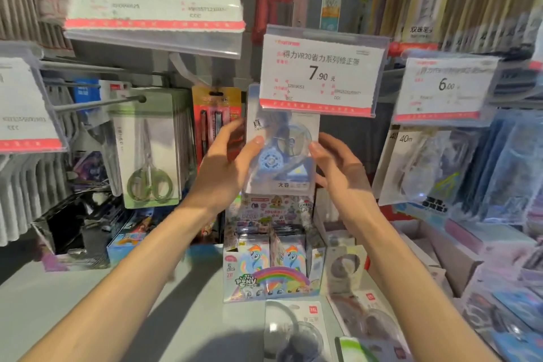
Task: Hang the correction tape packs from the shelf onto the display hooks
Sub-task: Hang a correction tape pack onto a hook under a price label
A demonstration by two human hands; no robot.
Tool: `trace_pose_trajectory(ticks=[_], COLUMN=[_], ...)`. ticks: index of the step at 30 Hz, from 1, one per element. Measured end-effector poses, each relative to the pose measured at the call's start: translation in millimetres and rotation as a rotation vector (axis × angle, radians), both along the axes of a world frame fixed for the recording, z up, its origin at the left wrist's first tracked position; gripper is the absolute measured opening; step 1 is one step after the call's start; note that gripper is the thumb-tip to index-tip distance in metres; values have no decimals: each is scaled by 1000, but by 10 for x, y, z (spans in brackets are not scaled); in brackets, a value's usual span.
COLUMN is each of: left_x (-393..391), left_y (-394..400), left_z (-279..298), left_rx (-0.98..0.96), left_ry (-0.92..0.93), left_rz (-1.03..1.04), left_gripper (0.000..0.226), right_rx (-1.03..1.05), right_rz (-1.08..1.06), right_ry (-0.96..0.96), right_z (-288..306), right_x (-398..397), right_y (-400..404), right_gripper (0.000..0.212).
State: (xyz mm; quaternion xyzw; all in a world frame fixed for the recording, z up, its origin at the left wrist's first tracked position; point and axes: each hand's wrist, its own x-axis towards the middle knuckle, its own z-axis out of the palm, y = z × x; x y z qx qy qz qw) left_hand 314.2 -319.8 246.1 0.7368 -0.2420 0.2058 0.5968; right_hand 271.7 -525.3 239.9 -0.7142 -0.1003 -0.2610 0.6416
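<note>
A blue correction tape pack (pixel 283 153) in clear blister packaging is held upright at the centre, its top tucked behind the 7.90 price tag (pixel 320 73). My left hand (pixel 226 164) grips its left edge, thumb on the front. My right hand (pixel 338 167) holds its right edge. The hook behind the tag is hidden. More correction tape packs lie on the shelf at the bottom: a grey one (pixel 296 329), another (pixel 373 317) to its right, and a green-edged one (pixel 358 350).
Scissors packs (pixel 150 150) hang on a hook at left, pen packs (pixel 216 117) beside them. A pony card box (pixel 273 261) stands on the grey shelf (pixel 73 303) below my hands. Other correction tape packs (pixel 440 167) hang under the 6.00 tag at right.
</note>
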Motion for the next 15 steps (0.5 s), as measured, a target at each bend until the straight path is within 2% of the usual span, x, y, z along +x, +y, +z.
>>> trace_pose_trajectory(ticks=[7,12,15], left_x=[-432,-966,-1242], left_y=[201,222,73], left_z=[-163,-497,-828], left_rx=[-186,-169,-118], left_ry=[0,16,103], left_rz=[129,195,174], left_gripper=[21,14,18], right_rx=[84,118,115], right_rz=[-10,33,65], right_ry=[5,52,103], right_z=[-151,-417,-642], right_x=[-538,-960,-1172], right_y=[-177,-347,-473], right_gripper=[17,10,11])
